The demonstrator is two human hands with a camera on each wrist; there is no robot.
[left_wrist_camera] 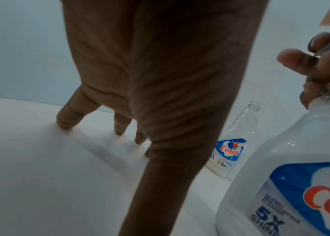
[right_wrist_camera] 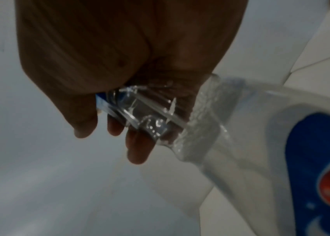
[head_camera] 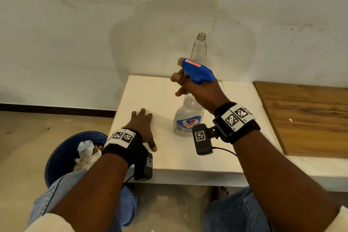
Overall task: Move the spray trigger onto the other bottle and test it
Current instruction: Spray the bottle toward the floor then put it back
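Observation:
A blue spray trigger [head_camera: 197,70] sits on top of the near clear Colin bottle [head_camera: 188,118], which stands on the white table [head_camera: 150,90]. My right hand [head_camera: 194,89] grips this bottle's neck just under the trigger, with its fingers [left_wrist_camera: 311,67] wrapped round the front. The clear neck [right_wrist_camera: 150,115] shows inside that grip. A second Colin bottle [head_camera: 199,49], with an open bare neck, stands upright behind near the wall and also appears in the left wrist view [left_wrist_camera: 234,143]. My left hand [head_camera: 143,126] lies flat on the table, left of the near bottle, holding nothing.
A blue bin [head_camera: 62,154] holding crumpled paper stands on the floor at the table's left. A wooden board [head_camera: 310,118] lies at the right. The wall rises directly behind the table.

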